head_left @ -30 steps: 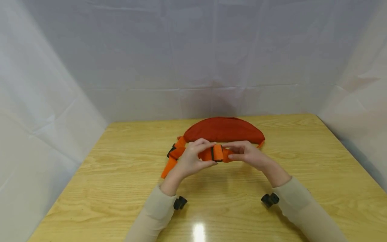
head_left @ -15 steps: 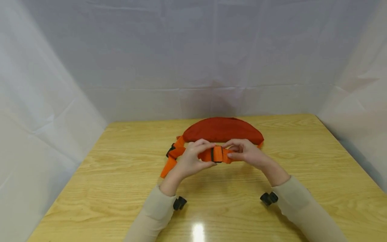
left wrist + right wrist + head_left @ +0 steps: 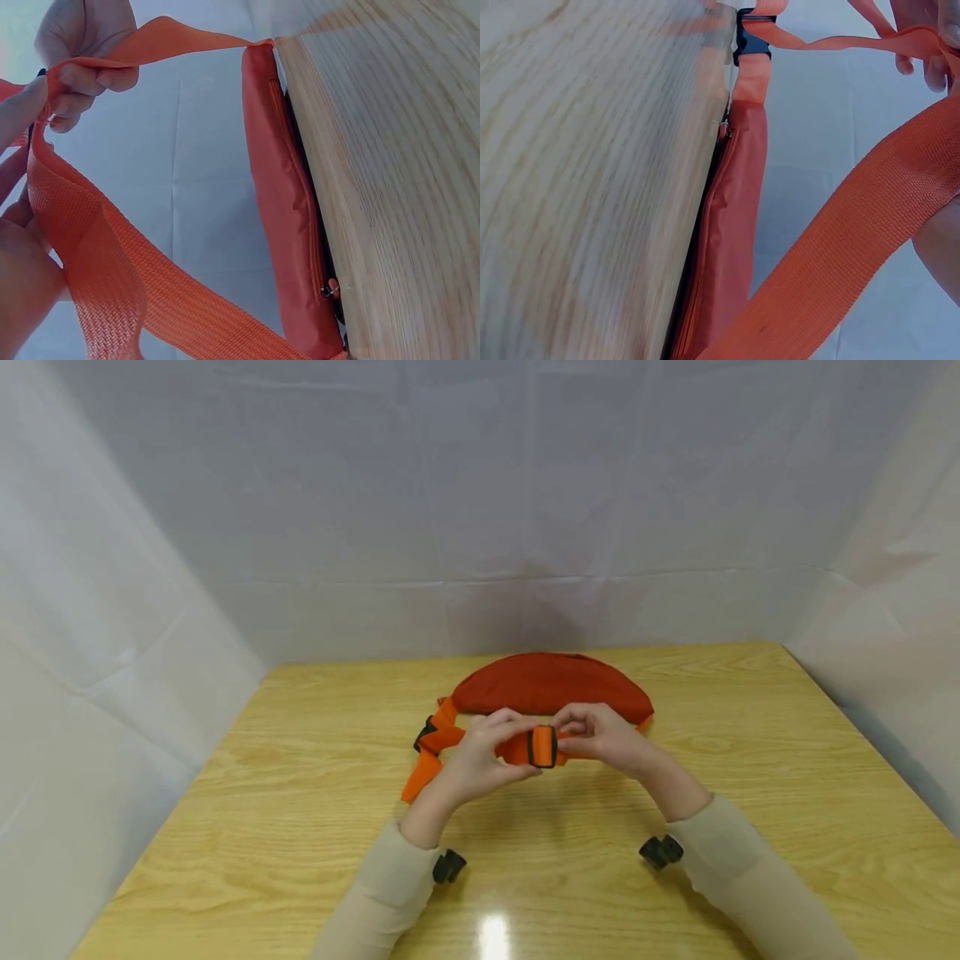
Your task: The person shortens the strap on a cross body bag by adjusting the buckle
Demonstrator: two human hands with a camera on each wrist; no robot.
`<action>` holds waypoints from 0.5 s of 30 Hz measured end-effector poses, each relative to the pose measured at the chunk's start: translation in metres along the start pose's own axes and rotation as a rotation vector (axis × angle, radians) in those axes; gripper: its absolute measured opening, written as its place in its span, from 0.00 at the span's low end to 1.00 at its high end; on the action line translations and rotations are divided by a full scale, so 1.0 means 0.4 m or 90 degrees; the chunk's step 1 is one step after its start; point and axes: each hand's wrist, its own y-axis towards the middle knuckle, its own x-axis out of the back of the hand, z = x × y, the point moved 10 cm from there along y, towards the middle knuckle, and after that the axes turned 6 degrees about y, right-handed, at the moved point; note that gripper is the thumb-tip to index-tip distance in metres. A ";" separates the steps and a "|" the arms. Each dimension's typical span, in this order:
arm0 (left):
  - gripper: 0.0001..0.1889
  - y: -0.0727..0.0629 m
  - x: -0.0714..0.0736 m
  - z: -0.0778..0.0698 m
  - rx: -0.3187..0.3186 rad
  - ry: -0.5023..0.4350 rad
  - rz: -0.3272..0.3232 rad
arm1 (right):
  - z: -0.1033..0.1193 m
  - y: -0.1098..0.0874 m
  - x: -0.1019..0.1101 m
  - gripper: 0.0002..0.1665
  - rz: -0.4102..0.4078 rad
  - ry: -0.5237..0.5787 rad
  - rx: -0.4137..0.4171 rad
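A red waist bag lies on the table with its orange strap raised in front of it. On the strap sits a black slide adjuster, webbing looped across it. My left hand grips the adjuster's left side, thumb below and fingers above. From the other side my right hand pinches the strap right at the adjuster's right edge. In the left wrist view the bag's zipper shows along its side. A black side-release buckle joins the strap near the bag's left end.
The light wood table ends at a white sheet behind the bag, with more sheeting at both sides. A loose orange strap end lies left of the left hand. Small black wrist devices sit at both sleeves.
The slide adjuster has shifted slightly right and down and turned, so both black side bars now show. My right hand has moved a little left, closer to it. The bag barely moves.
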 end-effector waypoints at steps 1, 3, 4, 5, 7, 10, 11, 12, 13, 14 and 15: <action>0.26 0.000 0.000 0.001 0.000 0.001 0.000 | 0.001 -0.001 0.001 0.12 -0.009 -0.001 0.000; 0.25 0.002 0.001 0.002 0.000 0.002 -0.004 | 0.004 -0.003 0.003 0.11 -0.020 -0.004 0.004; 0.25 0.003 0.003 0.002 0.000 0.004 -0.006 | 0.006 -0.004 0.003 0.11 -0.019 -0.006 0.010; 0.25 0.003 0.004 0.002 0.000 0.004 -0.007 | 0.009 -0.005 0.000 0.11 -0.013 -0.012 0.018; 0.25 0.002 0.009 0.004 0.000 0.010 -0.012 | 0.016 -0.008 -0.008 0.14 0.013 -0.024 0.040; 0.26 0.000 0.015 0.009 0.006 0.020 -0.018 | 0.019 -0.015 -0.022 0.20 0.063 -0.048 0.060; 0.26 -0.001 0.016 0.011 0.007 0.022 -0.018 | 0.018 -0.017 -0.024 0.22 0.076 -0.055 0.061; 0.26 -0.001 0.017 0.013 0.008 0.026 -0.018 | 0.016 -0.019 -0.025 0.24 0.084 -0.062 0.060; 0.26 -0.002 0.017 0.015 0.009 0.027 -0.017 | 0.014 -0.020 -0.025 0.25 0.088 -0.069 0.055; 0.25 -0.002 0.017 0.015 0.008 0.027 -0.015 | 0.010 -0.020 -0.024 0.25 0.090 -0.069 0.050; 0.25 -0.002 0.017 0.016 0.007 0.027 -0.014 | 0.007 -0.020 -0.023 0.25 0.089 -0.070 0.045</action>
